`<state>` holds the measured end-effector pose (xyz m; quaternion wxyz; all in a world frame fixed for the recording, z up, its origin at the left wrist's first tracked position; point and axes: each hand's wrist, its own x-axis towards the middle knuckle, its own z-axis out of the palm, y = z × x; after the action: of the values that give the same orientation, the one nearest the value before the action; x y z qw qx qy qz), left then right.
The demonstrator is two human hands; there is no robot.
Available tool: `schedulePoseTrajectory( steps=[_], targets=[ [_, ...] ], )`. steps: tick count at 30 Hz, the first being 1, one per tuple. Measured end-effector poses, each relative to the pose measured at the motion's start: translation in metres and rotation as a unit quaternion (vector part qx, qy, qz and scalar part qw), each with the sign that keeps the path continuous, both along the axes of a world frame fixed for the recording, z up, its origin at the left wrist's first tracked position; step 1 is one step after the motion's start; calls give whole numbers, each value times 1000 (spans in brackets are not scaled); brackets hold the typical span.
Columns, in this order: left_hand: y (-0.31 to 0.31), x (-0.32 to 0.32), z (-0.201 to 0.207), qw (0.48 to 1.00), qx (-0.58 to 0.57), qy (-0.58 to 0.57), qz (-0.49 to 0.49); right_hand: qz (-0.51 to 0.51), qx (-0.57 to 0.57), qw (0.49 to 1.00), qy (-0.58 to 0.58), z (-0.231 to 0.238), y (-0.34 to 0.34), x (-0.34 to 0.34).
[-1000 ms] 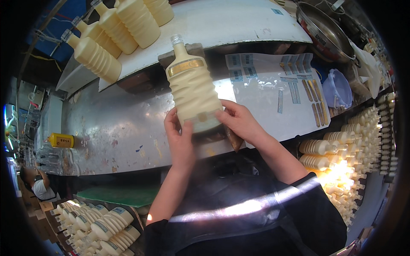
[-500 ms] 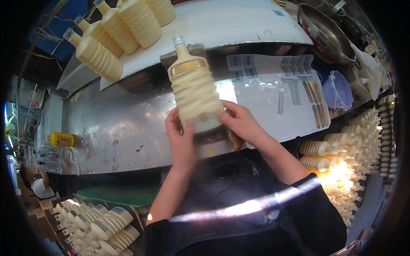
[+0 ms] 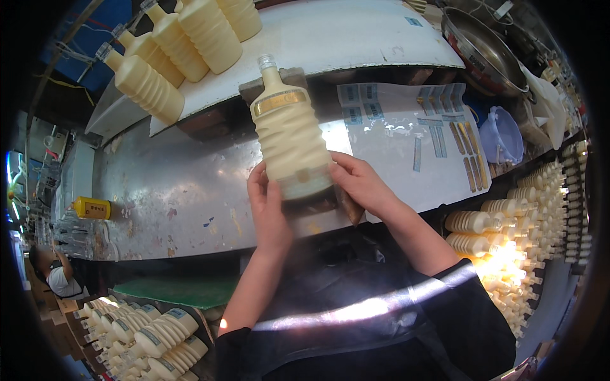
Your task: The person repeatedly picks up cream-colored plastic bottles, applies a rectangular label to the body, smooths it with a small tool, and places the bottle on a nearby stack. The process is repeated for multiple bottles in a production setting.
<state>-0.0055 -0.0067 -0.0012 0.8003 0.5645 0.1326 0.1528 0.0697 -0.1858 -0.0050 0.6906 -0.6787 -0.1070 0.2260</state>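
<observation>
A cream, wavy-ribbed bottle (image 3: pixel 291 136) lies in front of me, its clear threaded neck pointing away. It carries a gold label near the shoulder and a pale decal band (image 3: pixel 305 182) near its base. My left hand (image 3: pixel 267 200) grips the bottle's lower left side, with the thumb along the edge. On the lower right side, my right hand (image 3: pixel 357 181) holds it the same way. The bottle's neck end is over a grey block (image 3: pixel 298 77). Partly behind my right hand is a brown pointed piece (image 3: pixel 349 208) at the table edge.
A white sheet (image 3: pixel 387 143) with blue and gold decal strips lies to the right, beside a lavender bucket (image 3: pixel 502 134) and a metal pan (image 3: pixel 486 47). More cream bottles (image 3: pixel 149 86) stand on the back shelf (image 3: pixel 343 38). A yellow bottle (image 3: pixel 92 207) lies left; bottle stacks (image 3: pixel 165 333) flank me.
Both thumbs have shifted outward from the bottle's front to its sides, leaving the lower decal band more exposed. The bottle has barely moved.
</observation>
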Motion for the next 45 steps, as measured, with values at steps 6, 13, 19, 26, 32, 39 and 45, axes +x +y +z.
schedulePoseTrajectory(
  steps=[6,13,19,26,32,39,45],
  targets=[
    [2,-1,-3,1000,9,15,4,32,-7,998,62,14,-6,3],
    [6,-2,-3,1000,-18,-2,7,32,-9,994,106,38,-13,0],
    [2,-2,-7,1000,15,6,-4,7,-34,999,32,26,-3,-4],
    [1,-1,-8,999,32,0,7,-14,-33,999,24,4,-2,-3],
    [9,-3,-8,998,-53,-27,-20,-95,46,990,89,37,-27,18],
    [-1,1,-6,992,128,23,1,-65,-171,945,-270,73,19,-41],
    [-2,-2,-7,996,92,12,-6,-219,-105,951,-191,4,-2,-33]
  ],
)
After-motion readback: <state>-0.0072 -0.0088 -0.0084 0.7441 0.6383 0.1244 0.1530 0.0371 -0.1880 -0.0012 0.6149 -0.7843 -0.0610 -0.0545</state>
